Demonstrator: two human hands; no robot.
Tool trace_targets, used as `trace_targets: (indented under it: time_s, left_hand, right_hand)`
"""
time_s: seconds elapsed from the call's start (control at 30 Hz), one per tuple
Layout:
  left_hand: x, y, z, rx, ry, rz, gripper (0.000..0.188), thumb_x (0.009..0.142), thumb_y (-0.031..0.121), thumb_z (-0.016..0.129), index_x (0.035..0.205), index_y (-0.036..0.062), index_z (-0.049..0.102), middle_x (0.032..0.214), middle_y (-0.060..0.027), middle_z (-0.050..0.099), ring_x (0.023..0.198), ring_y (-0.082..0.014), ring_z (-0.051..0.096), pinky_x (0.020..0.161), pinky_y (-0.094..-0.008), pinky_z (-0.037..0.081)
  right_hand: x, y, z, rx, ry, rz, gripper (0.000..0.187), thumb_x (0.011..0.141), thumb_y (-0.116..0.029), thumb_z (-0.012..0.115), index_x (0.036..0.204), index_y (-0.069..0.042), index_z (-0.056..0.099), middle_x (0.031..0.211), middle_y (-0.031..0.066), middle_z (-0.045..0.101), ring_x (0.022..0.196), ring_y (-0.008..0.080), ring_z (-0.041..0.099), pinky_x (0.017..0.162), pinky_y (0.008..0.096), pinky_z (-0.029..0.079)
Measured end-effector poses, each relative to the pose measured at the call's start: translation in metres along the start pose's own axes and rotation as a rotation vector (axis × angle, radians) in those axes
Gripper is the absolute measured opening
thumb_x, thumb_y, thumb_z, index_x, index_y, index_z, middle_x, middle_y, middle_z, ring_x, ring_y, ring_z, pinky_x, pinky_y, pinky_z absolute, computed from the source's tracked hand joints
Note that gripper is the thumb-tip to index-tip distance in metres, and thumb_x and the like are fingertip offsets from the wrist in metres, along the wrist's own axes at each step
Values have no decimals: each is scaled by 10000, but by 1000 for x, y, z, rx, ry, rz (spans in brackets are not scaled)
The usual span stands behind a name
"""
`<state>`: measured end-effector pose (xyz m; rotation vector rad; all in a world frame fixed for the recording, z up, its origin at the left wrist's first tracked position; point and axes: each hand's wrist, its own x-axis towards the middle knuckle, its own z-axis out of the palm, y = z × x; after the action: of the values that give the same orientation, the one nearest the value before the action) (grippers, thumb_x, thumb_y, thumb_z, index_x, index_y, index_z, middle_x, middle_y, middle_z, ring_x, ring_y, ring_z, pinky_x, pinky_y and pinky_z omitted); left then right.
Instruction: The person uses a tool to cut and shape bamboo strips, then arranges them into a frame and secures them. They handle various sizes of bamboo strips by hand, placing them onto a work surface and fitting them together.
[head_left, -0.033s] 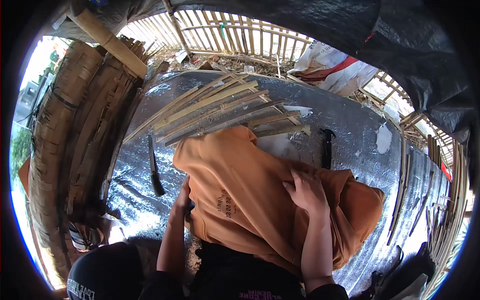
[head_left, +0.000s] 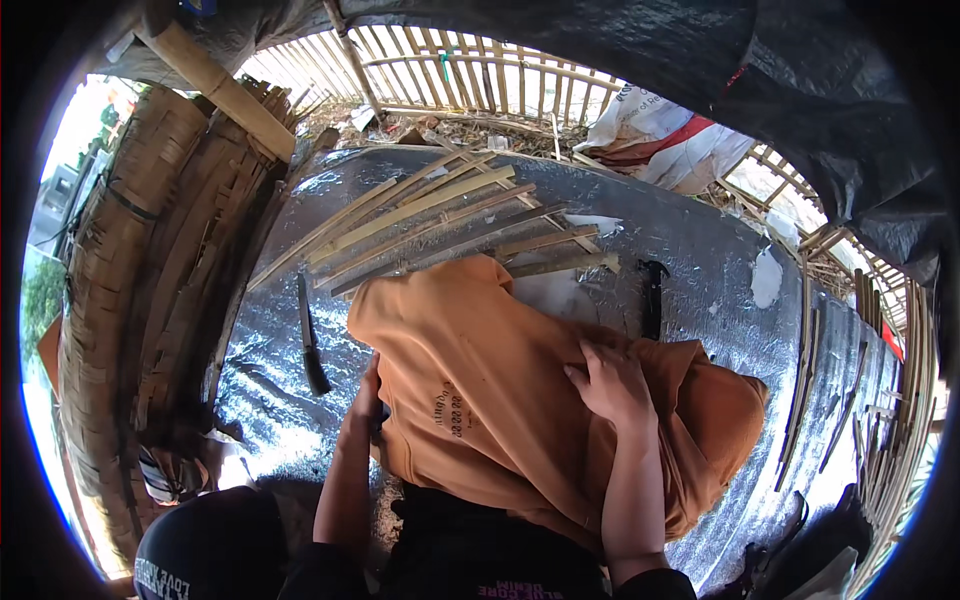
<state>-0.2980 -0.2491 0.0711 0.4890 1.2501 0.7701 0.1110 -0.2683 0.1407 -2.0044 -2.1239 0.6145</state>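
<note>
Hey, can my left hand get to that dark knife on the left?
Probably yes: your left hand is beside the orange-brown sweatshirt, and only silver sheeting shows between it and the knife's handle.

On the sheet (head_left: 715, 270), strips (head_left: 415, 213) behind the garment (head_left: 500, 380), knife (head_left: 309, 335) left of it, tool (head_left: 653, 305) behind its right part.
</note>
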Motion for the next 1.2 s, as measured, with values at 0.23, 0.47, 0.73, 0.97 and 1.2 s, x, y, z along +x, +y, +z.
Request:
trace_targets:
  time_s: [0.23, 0.47, 0.73, 0.97, 1.2]
  left_hand:
    - [-1, 10, 8, -143, -28, 27, 730, 1001, 622, 396, 1481, 73, 425, 1409, -119, 553, 1192, -269, 603, 1015, -404, 495]
    - [-3, 77, 37, 304, 720, 1012, 473, 1071, 427, 405, 1352, 65, 523, 1318, -104, 572, 1241, -254, 527, 948, -407, 440]
    - [2, 142, 127, 1042, 122, 933, 509, 1032, 405, 462, 1321, 4, 581, 1348, -160, 589, 1254, -243, 524, 1088, -373, 366]
    - [54, 119, 94, 515, -233, 331, 578, 1055, 458, 369, 1351, 11, 586, 1314, -111, 629, 1198, -216, 566, 1082, -325, 375]
    - [59, 114, 86, 410, -236, 290, 628, 1063, 511, 344, 1361, 5, 565, 1324, -120, 620, 1202, -212, 577, 1079, -332, 396]
  right_hand:
    - [-4, 8, 10, -79, 41, -23, 544, 933, -423, 609, 1334, -59, 555, 1204, 167, 674, 1127, 350, 639, 1016, 526, 426]
    - [-8, 10, 14, -81, 20, -22, 544, 940, -423, 601, 1346, -65, 546, 1177, 158, 683, 1108, 348, 645, 1016, 569, 406]
    - [-9, 14, 19, -62, 56, -37, 526, 933, -413, 612, 1318, -58, 563, 1145, 169, 688, 1095, 355, 647, 1006, 568, 415]
    - [-8, 12, 15, -60, 50, 2, 507, 931, -415, 611, 1284, -52, 587, 1120, 176, 690, 1096, 372, 641, 988, 529, 440]
    - [-4, 8, 16, -40, -4, 41, 504, 931, -425, 607, 1270, -53, 596, 1082, 176, 693, 1080, 379, 641, 973, 534, 446]
